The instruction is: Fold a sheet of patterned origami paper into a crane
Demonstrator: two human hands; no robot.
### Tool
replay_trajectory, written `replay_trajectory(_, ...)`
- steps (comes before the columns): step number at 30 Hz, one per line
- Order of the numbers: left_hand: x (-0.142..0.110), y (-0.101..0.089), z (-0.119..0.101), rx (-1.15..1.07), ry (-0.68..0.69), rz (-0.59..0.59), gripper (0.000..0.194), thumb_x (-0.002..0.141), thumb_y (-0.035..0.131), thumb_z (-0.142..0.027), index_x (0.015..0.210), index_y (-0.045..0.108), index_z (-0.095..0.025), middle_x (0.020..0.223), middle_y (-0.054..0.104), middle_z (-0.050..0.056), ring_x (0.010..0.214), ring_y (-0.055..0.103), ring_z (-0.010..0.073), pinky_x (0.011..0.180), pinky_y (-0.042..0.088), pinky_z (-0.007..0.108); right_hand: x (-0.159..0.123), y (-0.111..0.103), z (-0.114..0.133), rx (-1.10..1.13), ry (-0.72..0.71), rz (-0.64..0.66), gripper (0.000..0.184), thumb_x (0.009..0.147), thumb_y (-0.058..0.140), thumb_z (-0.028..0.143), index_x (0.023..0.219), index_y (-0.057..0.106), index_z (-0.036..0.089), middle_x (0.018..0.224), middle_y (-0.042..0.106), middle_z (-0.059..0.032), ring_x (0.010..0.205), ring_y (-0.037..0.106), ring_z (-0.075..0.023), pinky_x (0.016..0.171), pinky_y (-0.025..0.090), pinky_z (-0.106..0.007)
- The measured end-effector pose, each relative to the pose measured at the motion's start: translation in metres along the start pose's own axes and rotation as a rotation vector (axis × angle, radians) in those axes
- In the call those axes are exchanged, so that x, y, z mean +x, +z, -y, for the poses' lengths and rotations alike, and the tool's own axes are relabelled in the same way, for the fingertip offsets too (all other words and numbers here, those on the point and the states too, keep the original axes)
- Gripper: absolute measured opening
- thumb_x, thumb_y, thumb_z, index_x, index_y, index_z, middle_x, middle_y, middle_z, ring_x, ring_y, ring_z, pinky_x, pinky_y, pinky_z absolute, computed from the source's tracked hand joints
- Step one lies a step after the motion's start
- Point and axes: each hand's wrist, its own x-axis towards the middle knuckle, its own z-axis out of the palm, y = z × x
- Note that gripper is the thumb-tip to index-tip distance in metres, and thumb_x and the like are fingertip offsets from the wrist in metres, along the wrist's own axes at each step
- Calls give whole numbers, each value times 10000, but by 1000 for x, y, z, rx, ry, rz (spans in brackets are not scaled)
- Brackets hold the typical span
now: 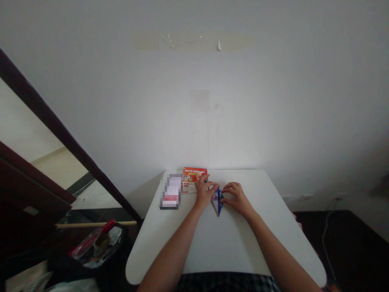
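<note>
A small piece of folded paper (218,205), blue and white with printing, lies on the white table with its pointed end toward me. My left hand (204,194) has its thumb and forefinger at the upper left edge of the paper, its other fingers reaching over a printed leaflet. From the other side, the thumb and fingers of my right hand (236,198) close on the paper's right edge. The red, orange and white leaflet (190,178) lies flat behind my left hand, partly covered by it. Small folds under my fingertips cannot be made out.
A phone-like object (171,192), blurred by pixels, lies left of the leaflet on the white table (226,253). The table's far edge meets a pale wall (243,121). A bag of mixed items (100,245) stands low at left; a cable (324,235) hangs at right.
</note>
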Motion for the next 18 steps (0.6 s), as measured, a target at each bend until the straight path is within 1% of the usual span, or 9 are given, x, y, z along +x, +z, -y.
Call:
replay_trajectory(4,1,-2,-2,6,43,32,96,844,714,-332,883,801,-318,1351,583,30,1288,488,252,1142,331,491,-1,2,1,-104,-53,16,82,822,721,290,895,751,308,1054,674,-54,1175,492,-278,994,440,-487)
replay_trajectory(8,2,-8,-4,86,59,140,124,854,705,-347,943,792,-348,1381,562,18,1300,463,237,1162,292,497,-2,1,-5,-206,-25,-72,75,849,681,252,881,748,263,1013,679,-63,1151,495,-272,971,441,-468)
replay_trajectory(10,1,-10,-4,167,74,193,133,854,702,-380,957,786,-371,1395,554,5,1326,429,246,1190,212,543,-3,-2,-8,-253,6,-103,75,853,676,257,868,749,250,995,679,-67,1138,491,-273,960,440,-459)
replay_trajectory(13,-2,-11,-6,279,54,248,139,879,658,-425,916,786,-386,1426,535,-16,1368,373,276,1180,92,653,-4,-5,-12,-302,43,-101,68,837,696,262,855,761,263,1002,675,-67,1128,485,-277,954,437,-456)
replay_trajectory(15,-4,-11,-8,326,18,272,196,902,614,-453,876,787,-365,1449,519,-26,1382,350,292,1152,68,709,-4,-6,-14,-321,53,-91,73,827,707,267,857,771,285,1016,675,-65,1135,478,-283,963,430,-466)
replay_trajectory(18,-5,-11,-11,364,-21,286,274,915,575,-489,834,786,-334,1463,511,-36,1392,334,306,1131,70,739,-5,-9,-15,-338,58,-50,89,824,709,286,864,780,321,1045,673,-61,1165,462,-293,988,415,-485)
